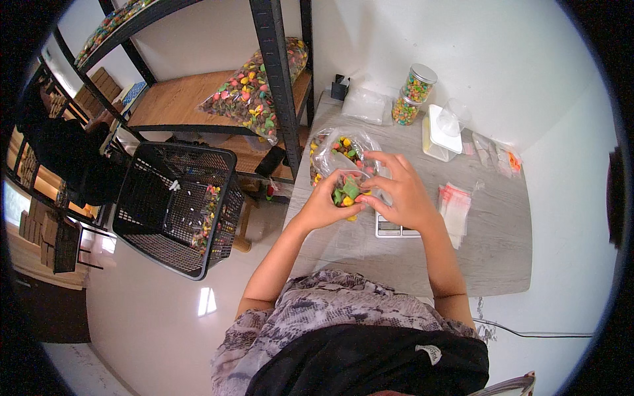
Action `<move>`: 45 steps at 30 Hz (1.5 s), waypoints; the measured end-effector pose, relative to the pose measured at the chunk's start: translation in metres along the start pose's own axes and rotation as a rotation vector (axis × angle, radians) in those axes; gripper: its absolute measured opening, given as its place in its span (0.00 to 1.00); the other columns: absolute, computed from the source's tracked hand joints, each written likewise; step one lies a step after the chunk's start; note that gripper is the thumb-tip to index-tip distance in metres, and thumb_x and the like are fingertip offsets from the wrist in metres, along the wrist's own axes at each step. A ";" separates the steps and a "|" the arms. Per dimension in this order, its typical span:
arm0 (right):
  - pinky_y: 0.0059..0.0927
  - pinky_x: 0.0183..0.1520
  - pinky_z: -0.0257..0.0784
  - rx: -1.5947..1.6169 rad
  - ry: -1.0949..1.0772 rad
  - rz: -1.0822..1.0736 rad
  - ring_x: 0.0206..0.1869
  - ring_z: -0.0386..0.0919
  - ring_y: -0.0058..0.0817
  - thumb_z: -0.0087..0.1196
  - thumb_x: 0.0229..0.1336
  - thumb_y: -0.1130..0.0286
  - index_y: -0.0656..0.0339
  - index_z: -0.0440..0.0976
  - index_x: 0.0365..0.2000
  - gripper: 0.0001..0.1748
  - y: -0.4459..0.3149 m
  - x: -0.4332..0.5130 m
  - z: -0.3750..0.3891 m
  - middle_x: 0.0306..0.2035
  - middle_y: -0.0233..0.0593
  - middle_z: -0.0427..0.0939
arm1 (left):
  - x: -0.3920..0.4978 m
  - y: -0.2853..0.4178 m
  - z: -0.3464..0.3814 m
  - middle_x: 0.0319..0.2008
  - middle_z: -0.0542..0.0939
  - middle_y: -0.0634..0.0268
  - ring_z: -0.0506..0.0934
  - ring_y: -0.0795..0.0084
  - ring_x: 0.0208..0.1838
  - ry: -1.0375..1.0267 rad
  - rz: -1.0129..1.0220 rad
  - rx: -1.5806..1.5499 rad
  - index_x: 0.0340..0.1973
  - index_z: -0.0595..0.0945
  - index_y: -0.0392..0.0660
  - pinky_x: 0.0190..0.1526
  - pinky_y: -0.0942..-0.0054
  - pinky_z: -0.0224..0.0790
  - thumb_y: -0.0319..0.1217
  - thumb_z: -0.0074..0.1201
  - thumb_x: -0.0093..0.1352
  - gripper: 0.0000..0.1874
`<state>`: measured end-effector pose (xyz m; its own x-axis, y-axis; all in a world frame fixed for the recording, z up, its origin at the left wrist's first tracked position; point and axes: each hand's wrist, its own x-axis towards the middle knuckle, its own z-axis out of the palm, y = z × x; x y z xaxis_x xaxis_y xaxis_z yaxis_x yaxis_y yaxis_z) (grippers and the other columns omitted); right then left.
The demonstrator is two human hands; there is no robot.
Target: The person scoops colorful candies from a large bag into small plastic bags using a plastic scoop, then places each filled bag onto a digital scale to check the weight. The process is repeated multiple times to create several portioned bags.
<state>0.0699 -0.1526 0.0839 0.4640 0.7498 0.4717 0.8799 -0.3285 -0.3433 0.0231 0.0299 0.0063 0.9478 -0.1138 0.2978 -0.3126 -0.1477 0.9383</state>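
My left hand (322, 203) is curled around a small clear plastic bag (350, 190) filled with green, yellow, pink and brown pebble-like candies. At the bag's right side, the thumb and a finger of my right hand (408, 198) grip its edge, while its upper fingers are spread. Just beyond both hands a larger clear bag (327, 143) of the same candies stands with its mouth gaping. A white digital scale (389, 228) lies partly hidden under my right hand. To the right of that hand is a stack of flat clear packets with red edges (453, 208).
Two lidded candy jars (415, 94), a white container (441, 136) and a folded plastic bag (366, 105) stand along the wall. Left of the table are a black basket (173, 208) with filled packets and a shelf (173, 99) bearing a big candy sack (247, 94). Another person (69, 153) is at far left.
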 end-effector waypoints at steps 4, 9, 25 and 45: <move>0.35 0.51 0.65 0.073 -0.070 0.024 0.48 0.69 0.37 0.59 0.44 0.69 0.59 0.79 0.29 0.08 0.006 -0.002 0.001 0.48 0.40 0.71 | -0.001 0.002 0.000 0.42 0.76 0.61 0.73 0.75 0.47 0.020 0.005 0.062 0.50 0.70 0.42 0.49 0.72 0.65 0.31 0.67 0.51 0.32; 0.36 0.52 0.65 0.355 -0.061 0.178 0.47 0.70 0.37 0.56 0.49 0.70 0.59 0.79 0.31 0.08 0.015 -0.002 0.010 0.46 0.41 0.72 | -0.003 -0.002 0.009 0.39 0.77 0.63 0.74 0.77 0.41 0.092 0.101 0.004 0.47 0.71 0.40 0.44 0.75 0.67 0.32 0.67 0.53 0.29; 0.30 0.38 0.69 0.298 0.076 0.215 0.33 0.77 0.33 0.61 0.45 0.70 0.63 0.75 0.24 0.07 0.017 -0.009 0.013 0.25 0.38 0.77 | -0.004 -0.018 0.018 0.46 0.72 0.62 0.71 0.73 0.50 -0.033 -0.152 -0.269 0.53 0.66 0.39 0.50 0.73 0.65 0.32 0.58 0.62 0.26; 0.29 0.37 0.71 0.669 -0.067 0.573 0.27 0.77 0.27 0.61 0.45 0.73 0.64 0.72 0.35 0.15 0.023 -0.100 0.064 0.23 0.37 0.78 | -0.032 -0.054 0.051 0.31 0.77 0.62 0.74 0.70 0.38 -0.246 -0.071 -0.057 0.32 0.78 0.39 0.44 0.72 0.64 0.27 0.53 0.63 0.04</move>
<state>0.0375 -0.1983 -0.0234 0.7897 0.6122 0.0399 0.2599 -0.2751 -0.9256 0.0066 -0.0090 -0.0631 0.9213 -0.3418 0.1855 -0.2349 -0.1089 0.9659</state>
